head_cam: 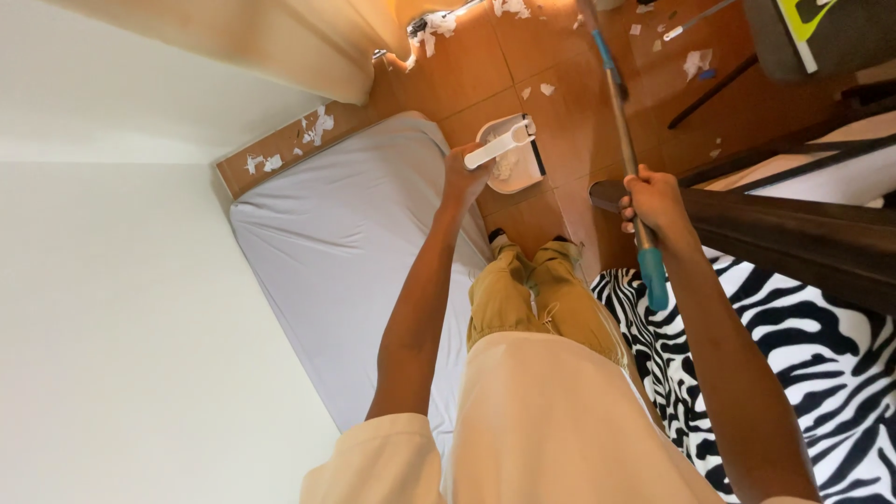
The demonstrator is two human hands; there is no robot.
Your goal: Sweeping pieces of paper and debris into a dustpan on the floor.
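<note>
Overhead, broom handle [618, 103] runs out of frame, head unseen.

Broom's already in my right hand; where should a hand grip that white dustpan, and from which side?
Grip the dustpan by its white bar handle, coming from above at the end near the mattress, as the left hand does. The handle juts clear of the pan; the right hand holds the broom.
</note>
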